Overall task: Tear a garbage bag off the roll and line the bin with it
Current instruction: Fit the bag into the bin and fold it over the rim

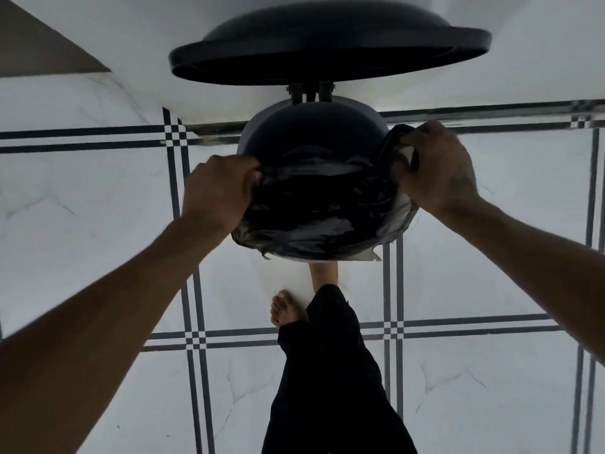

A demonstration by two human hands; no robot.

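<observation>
2 hands work the mouth of the garbage bag [314, 204] at opposite sides of the bin [314, 126], which is probably why they sit so far apart: pulling outward from both flanks spreads the film wide enough to pass over the rim; the left hand [217, 191] has its fingers curled into the black plastic at the left edge, and the right hand [437, 168] grips a bunched fold at the right edge, lifting it up over the rim there; the bag itself already hangs inside the bin, its near edge draped over the front of the rim, while the far side of the rim still shows bare, so I judge the lining about half done; the lid [330, 50] stands raised behind on its hinge, and 1 bare foot [322, 273] reaches under the front of the bin, presumably on a pedal to keep it up; the roll is not in view.
</observation>
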